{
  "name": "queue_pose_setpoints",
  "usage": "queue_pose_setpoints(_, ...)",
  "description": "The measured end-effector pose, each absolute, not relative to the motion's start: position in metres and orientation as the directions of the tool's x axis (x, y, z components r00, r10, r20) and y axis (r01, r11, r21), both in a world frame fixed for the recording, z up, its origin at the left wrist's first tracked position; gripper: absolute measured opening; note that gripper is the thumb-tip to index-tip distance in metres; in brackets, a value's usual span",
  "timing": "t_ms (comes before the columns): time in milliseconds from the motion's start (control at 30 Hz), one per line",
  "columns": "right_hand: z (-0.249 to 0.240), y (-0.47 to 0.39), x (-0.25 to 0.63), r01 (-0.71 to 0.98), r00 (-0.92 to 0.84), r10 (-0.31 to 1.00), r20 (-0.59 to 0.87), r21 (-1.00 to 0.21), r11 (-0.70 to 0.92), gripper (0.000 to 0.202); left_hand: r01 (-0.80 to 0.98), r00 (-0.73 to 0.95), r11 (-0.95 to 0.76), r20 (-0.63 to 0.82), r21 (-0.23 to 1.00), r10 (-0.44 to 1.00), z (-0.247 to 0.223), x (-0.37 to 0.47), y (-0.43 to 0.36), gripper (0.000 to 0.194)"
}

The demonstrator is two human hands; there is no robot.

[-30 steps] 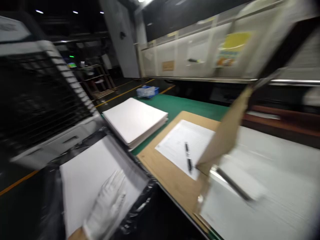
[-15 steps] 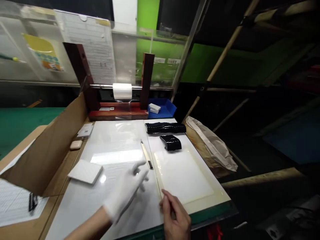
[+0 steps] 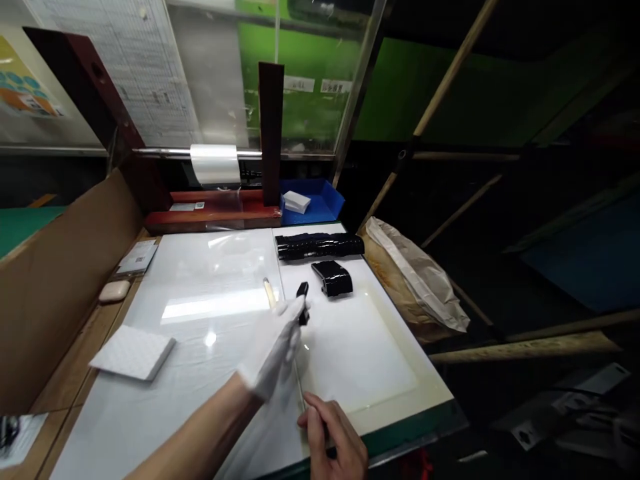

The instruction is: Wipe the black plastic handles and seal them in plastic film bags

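Observation:
My left hand (image 3: pixel 273 343), in a white glove, reaches over the middle of the white work surface (image 3: pixel 200 393). Its fingers close on a small glossy black piece (image 3: pixel 303 293); the glove covers part of it. Just behind the glove lies a slim cream-handled tool (image 3: pixel 269 292), its near end hidden. Bare and curled, my right hand (image 3: pixel 335 437) rests near the front edge, thumb and fingertips together; whatever they may hold is hidden. Beyond the hands, a curved black piece (image 3: pixel 334 279) lies in front of a long row of similar black pieces (image 3: pixel 320 246).
At left are a white foam block (image 3: pixel 133 352), a pinkish eraser-like block (image 3: pixel 115 291) and a cardboard wall (image 3: pixel 65 280). A film roll (image 3: pixel 215 164) hangs on a wooden stand. Behind stands a blue tray (image 3: pixel 323 203); a brown paper bag (image 3: pixel 415 273) is at right.
My left hand has moved forward and right over the surface, and a small black piece now shows in its fingers. My right hand stays near the front edge. The camera view has shifted.

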State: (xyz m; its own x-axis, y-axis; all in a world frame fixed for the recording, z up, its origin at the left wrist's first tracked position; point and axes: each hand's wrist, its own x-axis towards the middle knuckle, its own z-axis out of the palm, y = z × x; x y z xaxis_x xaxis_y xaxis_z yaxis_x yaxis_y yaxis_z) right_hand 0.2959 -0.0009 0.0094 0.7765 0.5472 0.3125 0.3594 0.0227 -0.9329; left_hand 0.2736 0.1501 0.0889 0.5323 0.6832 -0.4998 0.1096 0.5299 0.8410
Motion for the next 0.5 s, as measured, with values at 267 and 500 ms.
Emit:
queue_pose_setpoints(267,0.06,0.021,0.272,-0.275,0.329,0.854,-0.402,-0.906,-0.321,0.058,-0.011,0.232,0.598,-0.579,0.802,0.781,0.078,0.084,0.073,0.051)
queue_pose_setpoints(500,0.07,0.028,0.212,-0.255,0.039,0.842,-0.538,-0.82,-0.512,0.048,0.004,0.039,0.539,-0.539,0.842,0.841,0.085,0.02,0.051,0.051)
